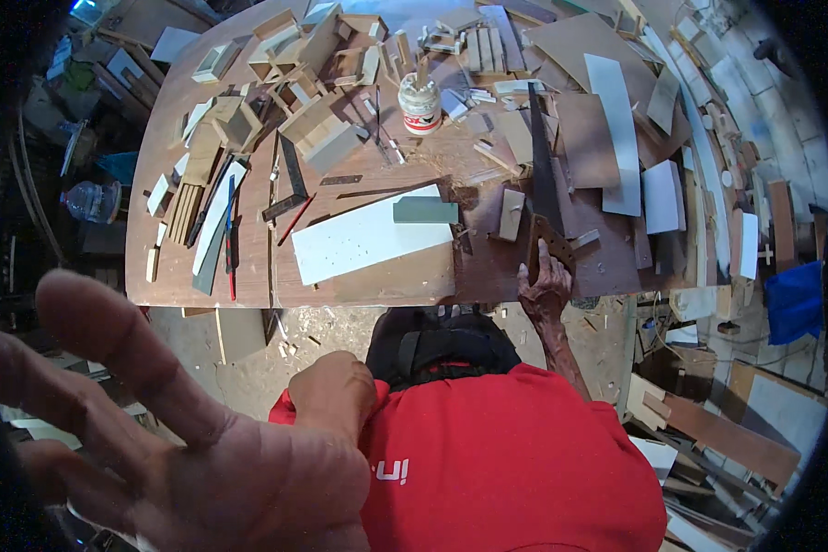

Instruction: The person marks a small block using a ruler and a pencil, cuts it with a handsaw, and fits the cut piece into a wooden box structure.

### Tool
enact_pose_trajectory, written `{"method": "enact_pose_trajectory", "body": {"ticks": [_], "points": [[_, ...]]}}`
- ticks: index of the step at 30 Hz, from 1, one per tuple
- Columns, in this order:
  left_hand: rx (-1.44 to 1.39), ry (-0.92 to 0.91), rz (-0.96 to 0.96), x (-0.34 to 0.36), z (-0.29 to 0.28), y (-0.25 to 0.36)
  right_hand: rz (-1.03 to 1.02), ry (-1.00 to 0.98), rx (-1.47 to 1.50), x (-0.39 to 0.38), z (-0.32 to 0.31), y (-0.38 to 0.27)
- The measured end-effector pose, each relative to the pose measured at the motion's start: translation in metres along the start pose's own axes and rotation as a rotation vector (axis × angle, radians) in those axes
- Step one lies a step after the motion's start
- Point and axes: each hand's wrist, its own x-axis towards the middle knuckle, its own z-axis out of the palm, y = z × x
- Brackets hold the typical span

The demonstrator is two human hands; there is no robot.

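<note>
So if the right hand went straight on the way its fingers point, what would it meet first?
Probably the dark saw blade, just beyond the brown handle the right hand touches; depth is unclear.

White lettering [393,470] stands on the person's red top [524,451], before the table's [488,276] near edge; red lettering [422,120] marks a white jar [419,96], well in from that edge.

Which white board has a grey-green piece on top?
The wide white board left of the saw; only it has a grey-green piece over its right end.
</note>
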Motion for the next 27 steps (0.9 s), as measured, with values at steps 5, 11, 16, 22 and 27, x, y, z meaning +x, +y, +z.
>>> {"method": "enact_pose_trajectory", "body": {"ticks": [5, 11, 16, 22, 27], "points": [[0.280, -0.087, 0.045, -0.003, 0.011, -0.005, 0.010, 0.024, 0.023, 0.016, -0.017, -0.017], [-0.978, 0.286, -0.246, 0.015, 0.036, -0.004, -0.104, 0.034, 0.180, 0.053, -0.009, -0.057], [-1.998, 0.642, -0.089, 0.038, 0.056, -0.016, -0.144, -0.144, 0.315, 0.077, 0.010, -0.101], [-2.273, 0.704, 0.047, 0.053, 0.095, -0.036, -0.177, -0.188, 0.287, 0.089, 0.008, -0.133], [-2.401, 0.368, -0.045, 0.061, 0.196, -0.029, -0.226, -0.263, 0.252, 0.099, 0.010, -0.144]]}}
